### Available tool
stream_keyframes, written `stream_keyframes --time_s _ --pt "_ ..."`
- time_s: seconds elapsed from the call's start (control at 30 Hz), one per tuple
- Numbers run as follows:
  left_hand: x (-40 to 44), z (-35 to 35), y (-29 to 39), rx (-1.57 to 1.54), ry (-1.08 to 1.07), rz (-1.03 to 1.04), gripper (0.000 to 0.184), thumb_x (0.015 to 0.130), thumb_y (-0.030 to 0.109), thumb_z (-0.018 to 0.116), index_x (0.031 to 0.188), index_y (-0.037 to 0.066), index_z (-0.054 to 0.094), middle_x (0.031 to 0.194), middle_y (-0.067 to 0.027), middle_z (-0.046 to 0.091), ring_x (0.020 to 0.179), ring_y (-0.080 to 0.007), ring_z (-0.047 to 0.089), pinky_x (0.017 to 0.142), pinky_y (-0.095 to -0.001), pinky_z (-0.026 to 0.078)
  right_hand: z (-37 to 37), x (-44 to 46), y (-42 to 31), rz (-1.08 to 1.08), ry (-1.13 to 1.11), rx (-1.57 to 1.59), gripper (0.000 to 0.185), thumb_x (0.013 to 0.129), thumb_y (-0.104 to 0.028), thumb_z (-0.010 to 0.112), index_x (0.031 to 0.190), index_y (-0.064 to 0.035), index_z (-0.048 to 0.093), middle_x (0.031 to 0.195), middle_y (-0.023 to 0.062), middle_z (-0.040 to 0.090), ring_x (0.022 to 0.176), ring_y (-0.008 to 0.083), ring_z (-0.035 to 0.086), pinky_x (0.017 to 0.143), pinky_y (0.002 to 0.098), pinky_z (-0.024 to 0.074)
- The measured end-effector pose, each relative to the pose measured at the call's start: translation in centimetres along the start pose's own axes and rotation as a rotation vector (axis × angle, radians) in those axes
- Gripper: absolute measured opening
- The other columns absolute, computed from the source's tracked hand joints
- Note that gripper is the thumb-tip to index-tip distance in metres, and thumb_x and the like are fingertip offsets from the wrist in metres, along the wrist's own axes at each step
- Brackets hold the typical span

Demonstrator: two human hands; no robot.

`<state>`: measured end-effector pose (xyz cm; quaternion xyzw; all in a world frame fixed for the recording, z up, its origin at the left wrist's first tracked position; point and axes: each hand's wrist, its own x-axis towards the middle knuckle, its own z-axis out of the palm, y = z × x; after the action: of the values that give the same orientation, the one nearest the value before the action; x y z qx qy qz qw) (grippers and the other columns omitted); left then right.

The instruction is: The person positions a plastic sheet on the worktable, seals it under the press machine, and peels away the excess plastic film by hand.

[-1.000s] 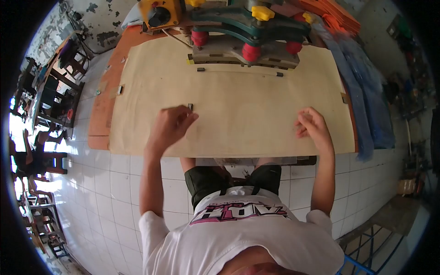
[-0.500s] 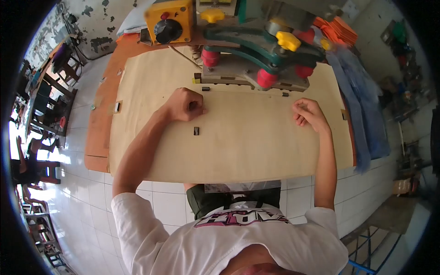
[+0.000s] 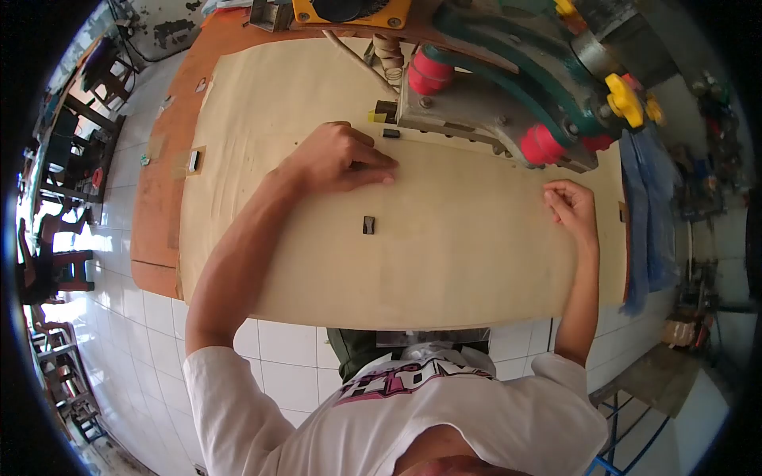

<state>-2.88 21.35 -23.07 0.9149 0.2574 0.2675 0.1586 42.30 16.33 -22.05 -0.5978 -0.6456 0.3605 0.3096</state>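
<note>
My left hand [image 3: 347, 161] is closed over the pale sheet covering the table, thumb and forefinger together and pointing right. Whatever may be between those fingertips is too small or hidden to make out. A small black piece [image 3: 368, 225] lies below it on the sheet [image 3: 468, 262], and another black piece [image 3: 390, 133] lies above, close to the machine's metal plate. My right hand [image 3: 573, 210] is on the right part of the sheet with its fingers curled in; nothing shows in it. The machine's metal head [image 3: 468, 115], with red pads and a green arm, stands beyond both hands.
A yellow control box [image 3: 353, 12] is at the top. Blue see-through plastic [image 3: 647, 206] hangs along the table's right side. Brown table edge [image 3: 159, 238] shows at left, with a taped light piece [image 3: 194, 161]. Stools [image 3: 75, 270] stand at far left.
The view has shifted, bringing the machine closer and rightward in the picture. My left hand has gone from a rounded fist to fingertips reaching right. My right hand remains curled near the right side.
</note>
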Motion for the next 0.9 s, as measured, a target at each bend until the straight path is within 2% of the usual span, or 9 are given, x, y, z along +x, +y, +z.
stream_keyframes --time_s 0.1,0.27,0.37,0.47,0.57,0.63,0.9 --pt "0.1 0.0 -0.1 -0.017 0.024 -0.013 0.018 0.084 0.029 0.074 0.089 0.012 0.078 0.068 -0.0056 0.067 0.062 -0.0244 0.061 0.058 -0.0381 0.047 0.2 0.1 0.3 -0.024 0.003 -0.009 0.012 0.09 -0.01 0.068 0.097 -0.0008 0.07 0.073 -0.0016 0.065 0.058 0.0013 0.052 0.048 0.0189 0.0406" --pt "-0.1 0.4 -0.3 -0.076 0.066 -0.024 0.014 0.083 0.026 0.075 0.085 0.012 0.078 0.068 -0.0047 0.068 0.061 -0.0232 0.062 0.058 -0.0362 0.048 1.2 0.1 0.3 -0.182 0.011 -0.063 0.01 0.088 -0.008 0.068 0.094 0.0003 0.069 0.07 -0.0037 0.062 0.058 0.0016 0.051 0.053 0.0187 0.0384" --pt "0.1 0.1 0.0 -0.077 0.048 -0.059 0.01 0.082 0.022 0.076 0.085 0.013 0.078 0.068 -0.0047 0.069 0.061 -0.0225 0.062 0.059 -0.035 0.049 1.4 0.1 0.1 -0.207 0.034 -0.072 0.009 0.087 -0.007 0.068 0.093 0.0005 0.069 0.068 -0.0038 0.061 0.058 0.0015 0.05 0.052 0.019 0.0382" --pt "0.0 -0.1 0.1 -0.108 -0.025 -0.137 0.014 0.082 0.023 0.077 0.089 0.011 0.077 0.076 -0.0054 0.072 0.067 -0.0239 0.064 0.066 -0.0362 0.049 1.5 0.1 0.0 -0.218 0.027 -0.059 0.01 0.087 -0.008 0.068 0.093 0.0003 0.069 0.068 -0.0036 0.061 0.058 0.0016 0.05 0.052 0.0195 0.0378" --pt "0.0 0.2 -0.4 -0.11 0.006 -0.099 0.012 0.082 0.021 0.076 0.088 0.011 0.077 0.074 -0.006 0.07 0.065 -0.0244 0.063 0.064 -0.0365 0.048 1.4 0.2 0.2 -0.226 0.025 -0.107 0.011 0.087 -0.009 0.068 0.093 0.0 0.07 0.068 -0.0038 0.061 0.057 0.0018 0.049 0.052 0.0198 0.0378" --pt "0.1 0.2 -0.4 -0.075 0.045 -0.053 0.009 0.082 0.02 0.075 0.085 0.012 0.078 0.071 -0.0064 0.069 0.061 -0.023 0.062 0.058 -0.0355 0.049 1.4 0.2 0.2 -0.221 0.028 -0.1 0.011 0.087 -0.009 0.067 0.093 -0.0001 0.07 0.068 -0.0038 0.061 0.058 0.0019 0.049 0.052 0.0197 0.0378" --pt "0.0 0.0 -0.1 -0.075 0.041 -0.075 0.01 0.081 0.02 0.075 0.084 0.01 0.077 0.07 -0.0075 0.068 0.062 -0.0241 0.063 0.059 -0.0356 0.049 1.3 0.4 0.6 -0.203 0.024 -0.101 0.013 0.087 -0.009 0.067 0.096 0.0002 0.07 0.07 -0.0033 0.062 0.059 0.002 0.05 0.053 0.0194 0.0383"
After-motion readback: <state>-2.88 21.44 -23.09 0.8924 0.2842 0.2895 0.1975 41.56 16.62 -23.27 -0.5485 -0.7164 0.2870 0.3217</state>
